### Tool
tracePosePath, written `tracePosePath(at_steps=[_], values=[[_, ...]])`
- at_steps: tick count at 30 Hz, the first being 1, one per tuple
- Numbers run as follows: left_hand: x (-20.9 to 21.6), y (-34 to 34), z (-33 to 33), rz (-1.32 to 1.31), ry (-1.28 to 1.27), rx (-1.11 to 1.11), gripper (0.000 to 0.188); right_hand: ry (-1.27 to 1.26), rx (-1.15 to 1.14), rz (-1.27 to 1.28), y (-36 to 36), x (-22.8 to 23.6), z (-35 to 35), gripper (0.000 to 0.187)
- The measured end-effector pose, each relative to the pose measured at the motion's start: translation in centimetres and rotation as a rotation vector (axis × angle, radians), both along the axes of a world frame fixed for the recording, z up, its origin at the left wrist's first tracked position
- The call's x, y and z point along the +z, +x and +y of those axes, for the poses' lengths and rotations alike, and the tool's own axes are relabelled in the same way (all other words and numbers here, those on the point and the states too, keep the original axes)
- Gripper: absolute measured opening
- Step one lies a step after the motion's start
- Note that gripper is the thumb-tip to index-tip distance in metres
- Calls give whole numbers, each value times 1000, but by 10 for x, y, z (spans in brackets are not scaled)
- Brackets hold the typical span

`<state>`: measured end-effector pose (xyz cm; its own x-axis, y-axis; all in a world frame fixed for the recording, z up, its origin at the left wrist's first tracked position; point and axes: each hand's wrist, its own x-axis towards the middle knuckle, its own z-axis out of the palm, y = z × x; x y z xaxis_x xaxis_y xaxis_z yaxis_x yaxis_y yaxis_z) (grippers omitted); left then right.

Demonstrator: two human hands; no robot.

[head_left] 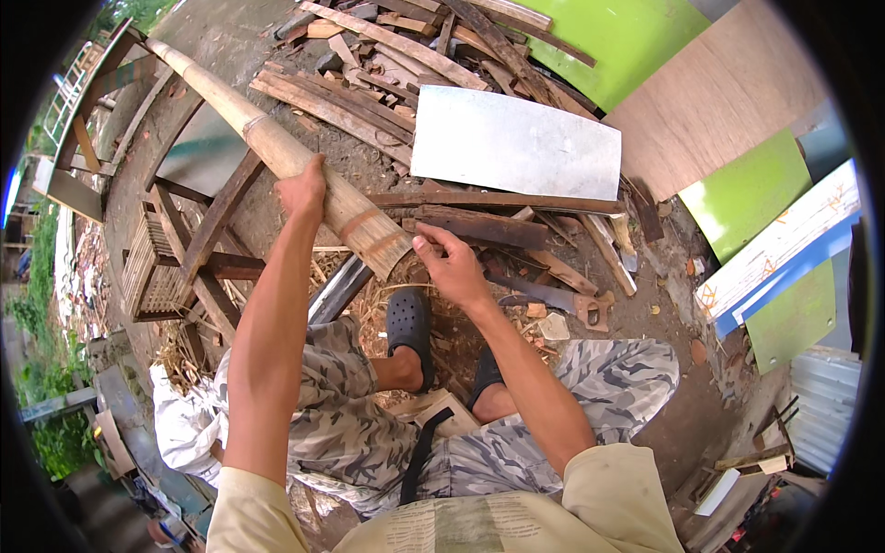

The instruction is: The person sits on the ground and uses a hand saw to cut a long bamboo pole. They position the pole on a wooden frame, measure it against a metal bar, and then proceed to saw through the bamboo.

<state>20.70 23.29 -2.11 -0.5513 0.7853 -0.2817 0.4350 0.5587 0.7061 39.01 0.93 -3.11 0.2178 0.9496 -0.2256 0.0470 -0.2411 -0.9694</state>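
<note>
A long split bamboo pole [221, 90] slants from the far left toward me, its cut end above my shoe [408, 324]. My left hand [302, 189] is closed around it a little way back from that end, where a reddish-brown band crosses the surface. Beside the cut end, my right hand [450, 265] has its thumb and forefinger drawn together in a pinch. Whatever those fingers hold, if anything, cannot be made out. A handsaw [590, 311] with a wooden handle lies on the ground to the right of my right hand.
Wooden scraps [369, 64] are heaped ahead, with a white sheet [516, 143] on top. A wooden frame [217, 221] stands under the pole at left. Plywood [719, 92] and green panels [747, 194] lean at right. Shavings and debris litter the ground around my feet.
</note>
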Motion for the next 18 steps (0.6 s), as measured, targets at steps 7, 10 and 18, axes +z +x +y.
tracePosePath(at_steps=[7, 10, 18], values=[[6, 5, -2, 36, -26, 5, 109, 61, -253, 155, -30, -10, 31, 77], [14, 9, -7, 13, -18, -5, 105, 153, -444, 365, -45, -24, 53, 83], [17, 9, -13, -17, -13, -5, 94, 136, -413, 595, -48, -54, 62, 80]])
